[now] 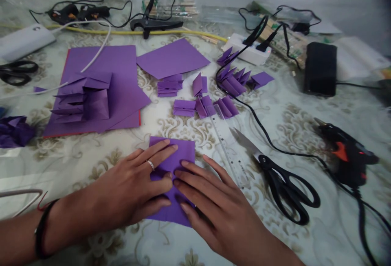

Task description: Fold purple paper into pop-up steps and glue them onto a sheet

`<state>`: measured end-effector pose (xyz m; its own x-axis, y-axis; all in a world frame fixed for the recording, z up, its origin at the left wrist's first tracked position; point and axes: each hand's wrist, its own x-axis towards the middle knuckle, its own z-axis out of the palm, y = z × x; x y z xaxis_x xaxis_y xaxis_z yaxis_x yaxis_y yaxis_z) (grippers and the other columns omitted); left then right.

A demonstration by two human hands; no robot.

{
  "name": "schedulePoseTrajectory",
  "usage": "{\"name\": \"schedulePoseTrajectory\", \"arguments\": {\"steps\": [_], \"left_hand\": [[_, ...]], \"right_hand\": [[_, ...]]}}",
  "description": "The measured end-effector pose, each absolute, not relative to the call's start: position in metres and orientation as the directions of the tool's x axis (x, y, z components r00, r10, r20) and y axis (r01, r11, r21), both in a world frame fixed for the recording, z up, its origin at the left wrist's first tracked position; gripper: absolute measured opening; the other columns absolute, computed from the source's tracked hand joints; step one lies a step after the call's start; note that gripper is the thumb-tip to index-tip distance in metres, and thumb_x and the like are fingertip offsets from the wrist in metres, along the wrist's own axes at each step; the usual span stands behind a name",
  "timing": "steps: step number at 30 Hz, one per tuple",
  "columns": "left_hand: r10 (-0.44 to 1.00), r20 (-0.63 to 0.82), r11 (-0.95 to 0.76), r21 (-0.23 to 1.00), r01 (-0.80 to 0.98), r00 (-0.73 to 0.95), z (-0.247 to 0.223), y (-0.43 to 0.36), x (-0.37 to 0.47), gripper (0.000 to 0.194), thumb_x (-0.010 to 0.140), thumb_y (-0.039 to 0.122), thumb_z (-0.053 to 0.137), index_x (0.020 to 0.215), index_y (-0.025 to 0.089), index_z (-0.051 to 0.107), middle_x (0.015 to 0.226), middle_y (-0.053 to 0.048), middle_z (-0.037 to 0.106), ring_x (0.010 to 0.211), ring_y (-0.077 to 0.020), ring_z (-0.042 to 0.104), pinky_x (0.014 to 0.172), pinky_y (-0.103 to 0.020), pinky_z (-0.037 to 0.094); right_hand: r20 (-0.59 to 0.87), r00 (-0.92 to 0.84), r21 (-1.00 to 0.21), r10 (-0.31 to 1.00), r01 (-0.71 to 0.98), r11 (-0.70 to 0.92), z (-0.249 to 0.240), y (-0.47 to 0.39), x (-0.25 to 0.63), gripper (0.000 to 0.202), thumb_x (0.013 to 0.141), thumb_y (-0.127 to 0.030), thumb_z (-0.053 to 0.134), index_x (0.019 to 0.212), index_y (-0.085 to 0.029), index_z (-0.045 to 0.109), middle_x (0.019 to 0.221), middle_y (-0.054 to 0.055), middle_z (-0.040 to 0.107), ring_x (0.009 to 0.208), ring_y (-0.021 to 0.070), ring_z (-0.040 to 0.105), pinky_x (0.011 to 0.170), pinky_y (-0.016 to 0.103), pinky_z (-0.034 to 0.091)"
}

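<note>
A rectangular sheet of purple paper (pixel 181 146) with faint crease lines lies flat on the patterned tablecloth in front of me. My left hand (pixel 137 182) presses on its left half, fingers stretched out, a ring on one finger. From the other side, my right hand (pixel 216 201) rests on the sheet's right half with fingers extended and spread. The fingertips of both hands nearly meet at the middle of the paper. Above the sheet stand several small folded purple paper pieces (pixel 184 107). To the right lie a clear ruler (pixel 227 148) and black-handled scissors (pixel 281 180).
Purple sheets (pixel 122 62) with a pleated paper piece (pixel 82 99) on top lie at left. At right is a glue gun (pixel 345 152), its black cord crossing the table to a white power strip (pixel 249 48). A black phone-like block (pixel 320 68) and a clamp (pixel 152 23) lie farther back.
</note>
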<state>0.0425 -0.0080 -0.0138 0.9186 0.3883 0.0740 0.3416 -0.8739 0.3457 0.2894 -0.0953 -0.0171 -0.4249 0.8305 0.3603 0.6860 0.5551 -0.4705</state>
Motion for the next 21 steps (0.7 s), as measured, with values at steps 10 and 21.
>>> {"name": "schedulePoseTrajectory", "arguments": {"steps": [10, 21], "left_hand": [[0.422, 0.113, -0.889, 0.246, 0.386, 0.899, -0.008, -0.014, 0.052, 0.041, 0.099, 0.039, 0.067, 0.132, 0.017, 0.058, 0.167, -0.028, 0.047, 0.155, -0.0448, 0.047, 0.108, -0.057, 0.054], [0.421, 0.023, -0.888, 0.216, 0.406, 0.907, -0.005, -0.015, 0.052, 0.051, 0.099, 0.050, 0.069, 0.133, 0.013, 0.057, 0.173, -0.034, 0.034, 0.159, -0.0511, 0.039, 0.111, -0.064, 0.051]], "right_hand": [[0.361, -0.407, -0.509, 0.839, 0.668, 0.542, -0.015, -0.095, 0.290, 0.026, 0.105, -0.017, 0.064, 0.128, -0.015, 0.077, 0.127, 0.006, 0.083, 0.132, 0.0223, 0.073, 0.132, 0.046, 0.042], [0.312, -0.439, -0.503, 0.843, 0.676, 0.538, -0.015, -0.097, 0.290, 0.031, 0.106, -0.018, 0.063, 0.135, -0.015, 0.073, 0.132, 0.008, 0.081, 0.136, 0.0269, 0.070, 0.131, 0.057, 0.041]]}}
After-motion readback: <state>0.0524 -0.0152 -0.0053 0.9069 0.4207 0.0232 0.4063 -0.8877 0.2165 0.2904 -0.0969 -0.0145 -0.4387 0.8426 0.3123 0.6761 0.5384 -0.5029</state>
